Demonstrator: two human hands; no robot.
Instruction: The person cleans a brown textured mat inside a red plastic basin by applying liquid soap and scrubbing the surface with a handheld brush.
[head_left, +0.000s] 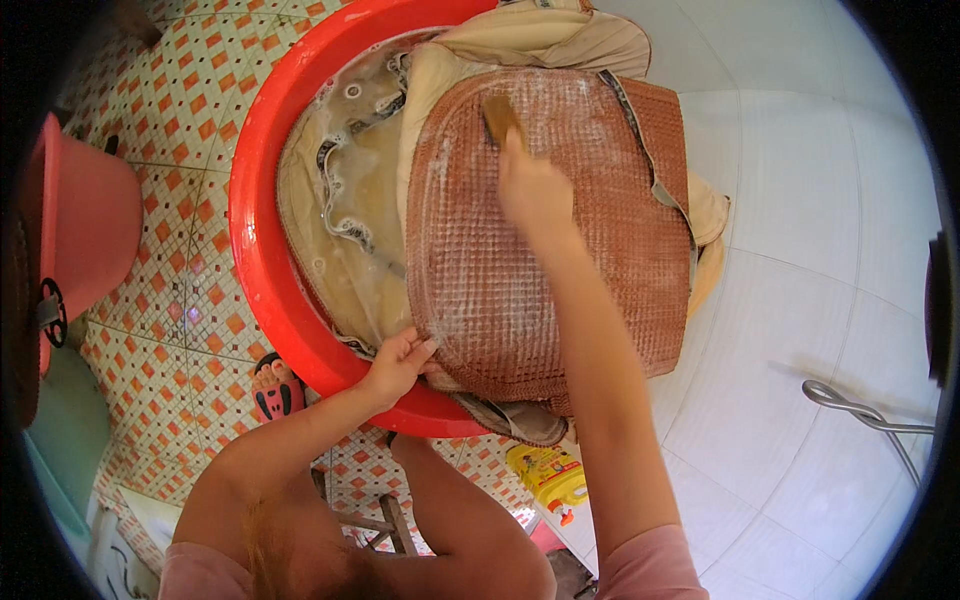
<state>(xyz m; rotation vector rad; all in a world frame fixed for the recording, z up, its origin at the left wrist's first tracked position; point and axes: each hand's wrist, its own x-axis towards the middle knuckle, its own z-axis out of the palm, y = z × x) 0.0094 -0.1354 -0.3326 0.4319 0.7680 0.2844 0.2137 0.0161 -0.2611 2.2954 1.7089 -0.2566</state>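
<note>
My right hand (536, 180) grips a scrubbing brush (504, 118), which rests on the upper part of a brown textured fabric cover (495, 247). Whitish suds are spread over the cover's ribbed weave. At the cover's lower left corner, the fingers of my left hand (401, 364) pinch its edge. The cover lies across a large red plastic basin (259, 225), over its right side. Beige lining fabric (300, 195) sits in cloudy, soapy water inside the basin, with a dark-edged strip (324, 161) bending through it.
A yellow detergent bottle (547, 476) with a red cap lies below the basin. Pink tub (97, 202) and green tub (67, 435) stand at left. White wall tiles (787, 315) line the right, with a bent metal rod (840, 401). A wooden stool (394, 521) is beneath me.
</note>
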